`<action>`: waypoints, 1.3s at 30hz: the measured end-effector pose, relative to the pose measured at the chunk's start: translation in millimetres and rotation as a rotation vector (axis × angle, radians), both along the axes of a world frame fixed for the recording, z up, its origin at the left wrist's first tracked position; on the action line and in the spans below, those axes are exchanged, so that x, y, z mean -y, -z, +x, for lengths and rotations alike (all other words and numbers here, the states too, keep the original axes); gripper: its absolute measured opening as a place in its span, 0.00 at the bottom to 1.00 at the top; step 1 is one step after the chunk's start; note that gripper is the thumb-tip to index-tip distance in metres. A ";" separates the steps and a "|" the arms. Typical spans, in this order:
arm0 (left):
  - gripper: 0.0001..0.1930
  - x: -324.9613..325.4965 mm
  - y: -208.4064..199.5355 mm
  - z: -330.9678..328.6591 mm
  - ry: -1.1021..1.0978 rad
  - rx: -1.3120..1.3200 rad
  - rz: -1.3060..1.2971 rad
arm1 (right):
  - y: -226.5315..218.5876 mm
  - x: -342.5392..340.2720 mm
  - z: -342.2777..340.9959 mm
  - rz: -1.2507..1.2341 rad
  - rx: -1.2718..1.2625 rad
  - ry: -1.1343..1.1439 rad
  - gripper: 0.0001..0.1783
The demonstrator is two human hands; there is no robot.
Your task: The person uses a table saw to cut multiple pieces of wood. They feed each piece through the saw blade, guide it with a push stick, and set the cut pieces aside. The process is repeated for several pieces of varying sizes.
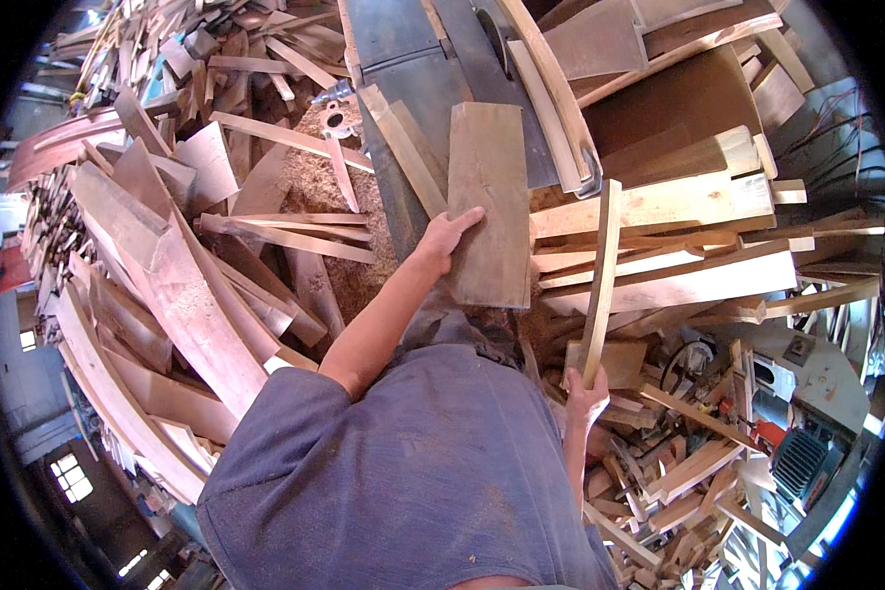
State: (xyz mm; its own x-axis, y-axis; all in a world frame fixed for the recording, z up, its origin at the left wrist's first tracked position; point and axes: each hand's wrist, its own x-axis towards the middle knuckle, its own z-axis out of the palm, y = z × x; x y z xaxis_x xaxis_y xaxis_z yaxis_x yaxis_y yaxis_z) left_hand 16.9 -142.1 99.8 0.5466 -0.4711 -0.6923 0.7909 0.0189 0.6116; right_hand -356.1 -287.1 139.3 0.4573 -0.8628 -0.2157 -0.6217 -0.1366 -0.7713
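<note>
My left hand grips the left edge of a wide flat wooden board, its thumb lying across the top face. The board rests at least partly over the dark metal machine table, its near end close to my body. Off to the right, my right hand is closed round the lower end of a narrow wooden strip, which points away from me. Another narrow strip lies on the machine table, just left of the board.
A long wooden fence runs along the table's right side. Stacked planks lie to the right, and large boards lean in a pile on the left. Offcuts and a motor are at the lower right. Sawdust heaps beside the table.
</note>
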 end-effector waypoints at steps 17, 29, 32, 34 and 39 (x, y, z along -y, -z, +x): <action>0.27 -35.0 -59.7 -26.3 -0.339 0.424 0.183 | -32.0 2.0 6.3 0.167 0.119 -0.019 0.24; 0.29 -132.5 -95.4 -15.0 -0.469 0.512 0.036 | -14.6 -8.2 35.5 0.015 0.180 -0.194 0.24; 0.29 -157.6 -98.7 -17.1 -0.451 0.496 -0.011 | -13.4 -29.8 48.7 0.126 0.203 -0.141 0.23; 0.29 -175.6 -101.0 -14.7 -0.477 0.506 -0.008 | -31.2 -47.5 67.8 0.144 0.179 -0.183 0.23; 0.29 -220.8 -106.9 -0.2 -0.524 0.389 0.108 | -49.7 -80.9 91.4 0.035 0.117 -0.292 0.23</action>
State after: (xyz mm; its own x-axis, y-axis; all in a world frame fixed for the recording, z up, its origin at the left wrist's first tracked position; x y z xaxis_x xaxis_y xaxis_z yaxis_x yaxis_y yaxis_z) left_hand 16.7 78.6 206.7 0.9045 -0.0141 -0.4262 0.4145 0.2639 0.8710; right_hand -264.7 -206.2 188.9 0.7078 -0.6846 -0.1739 -0.4666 -0.2684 -0.8428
